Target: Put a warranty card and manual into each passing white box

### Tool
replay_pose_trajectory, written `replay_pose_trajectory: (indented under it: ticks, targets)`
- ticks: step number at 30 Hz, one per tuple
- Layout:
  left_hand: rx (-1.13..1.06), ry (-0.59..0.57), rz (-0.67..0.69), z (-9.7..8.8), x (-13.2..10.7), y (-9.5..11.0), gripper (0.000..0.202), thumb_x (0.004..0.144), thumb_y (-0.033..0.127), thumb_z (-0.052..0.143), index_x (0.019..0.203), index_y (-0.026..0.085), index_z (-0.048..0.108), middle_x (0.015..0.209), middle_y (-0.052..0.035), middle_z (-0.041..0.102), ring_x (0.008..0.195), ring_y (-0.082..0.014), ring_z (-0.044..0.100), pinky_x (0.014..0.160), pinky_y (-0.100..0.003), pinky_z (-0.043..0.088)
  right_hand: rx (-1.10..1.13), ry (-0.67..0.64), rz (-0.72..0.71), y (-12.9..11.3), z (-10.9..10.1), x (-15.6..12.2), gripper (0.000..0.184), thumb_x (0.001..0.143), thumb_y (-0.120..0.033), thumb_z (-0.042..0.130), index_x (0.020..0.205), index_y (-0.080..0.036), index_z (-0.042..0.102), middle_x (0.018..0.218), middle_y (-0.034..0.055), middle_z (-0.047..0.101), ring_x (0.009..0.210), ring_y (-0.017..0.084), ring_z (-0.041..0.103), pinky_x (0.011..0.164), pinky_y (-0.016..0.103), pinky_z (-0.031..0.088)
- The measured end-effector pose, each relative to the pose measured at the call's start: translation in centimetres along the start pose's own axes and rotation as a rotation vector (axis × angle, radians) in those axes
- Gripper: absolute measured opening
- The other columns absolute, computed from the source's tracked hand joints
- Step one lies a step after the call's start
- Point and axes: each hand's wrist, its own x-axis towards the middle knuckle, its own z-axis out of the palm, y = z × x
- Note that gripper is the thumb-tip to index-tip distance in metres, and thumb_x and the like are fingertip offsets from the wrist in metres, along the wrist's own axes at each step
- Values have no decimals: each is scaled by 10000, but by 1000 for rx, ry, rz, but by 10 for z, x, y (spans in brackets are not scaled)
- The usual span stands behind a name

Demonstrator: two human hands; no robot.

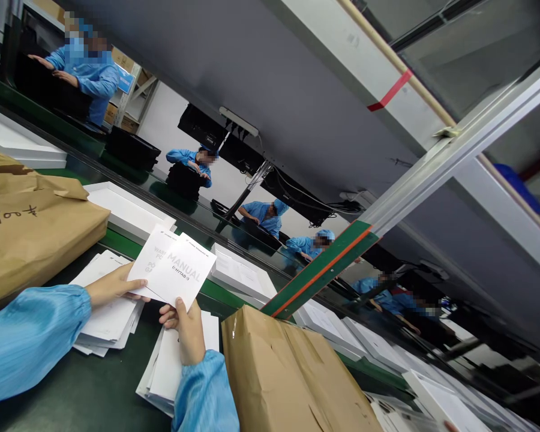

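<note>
My left hand (117, 285) pinches a white warranty booklet (150, 252) by its lower edge. My right hand (188, 330) grips the bottom of a white manual (189, 264), thumb on the front. The manual overlaps the warranty booklet, covering part of its print. Under my left hand lies a loose stack of white booklets (101, 327) on the dark green table (94, 390). A second pile of white booklets (159, 372) sits beneath my right hand, partly hidden by the hand and blue sleeve.
Brown paper packages flank me, one on the left (40, 222) and one on the right (274, 366). White box trays (126, 207) line the conveyor beyond. A green-and-orange post (319, 273) slants up at right. Several people in blue work across the line.
</note>
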Motion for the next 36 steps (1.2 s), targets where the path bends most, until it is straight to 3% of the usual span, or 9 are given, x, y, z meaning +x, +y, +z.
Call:
replay_pose_trajectory:
  ticks: [6, 12, 23, 31, 33, 36]
  targets:
    - [-25, -71, 15, -3, 1, 1, 718, 528, 474, 596, 1115, 166, 324, 850, -73, 596, 688, -202, 584, 592, -277, 440, -32, 61, -67, -3, 5, -4, 346, 514, -417, 579, 810, -243, 533, 559, 18, 596, 507, 172, 573, 417, 262, 402]
    - [-48, -150, 102, -2, 2, 0, 594, 604, 395, 570, 1094, 162, 329, 888, -83, 589, 653, -162, 588, 565, -236, 426, -37, 25, -118, -7, 6, -8, 339, 676, -444, 491, 834, -145, 466, 584, 26, 583, 471, 105, 525, 404, 190, 360]
    - [-100, -149, 154, -1, 4, 1, 490, 641, 321, 547, 1071, 175, 363, 920, -72, 572, 607, -118, 583, 549, -201, 408, -65, 15, -26, -10, 4, -3, 360, 683, -477, 468, 845, -158, 432, 613, 22, 586, 502, 101, 512, 449, 196, 396]
    - [-109, -141, 159, -1, 6, -1, 449, 645, 281, 547, 1044, 171, 373, 881, -65, 584, 607, -120, 587, 529, -187, 404, -67, -13, -45, -11, 5, -7, 313, 711, -416, 473, 856, -140, 445, 634, 29, 580, 516, 108, 511, 455, 213, 390]
    - [-111, -139, 163, -1, 6, -1, 425, 648, 274, 541, 1025, 161, 378, 870, -65, 587, 607, -119, 588, 524, -182, 406, -60, 16, -50, -10, 5, -6, 325, 700, -410, 488, 904, -163, 434, 672, 27, 585, 543, 128, 529, 457, 231, 399]
    - [-129, -99, 161, -1, 7, -4, 387, 661, 258, 517, 1003, 151, 370, 832, -63, 595, 623, -127, 594, 515, -180, 414, -19, 159, -59, -5, -3, -2, 359, 683, -414, 492, 993, -262, 393, 788, 14, 593, 663, 181, 565, 513, 291, 443]
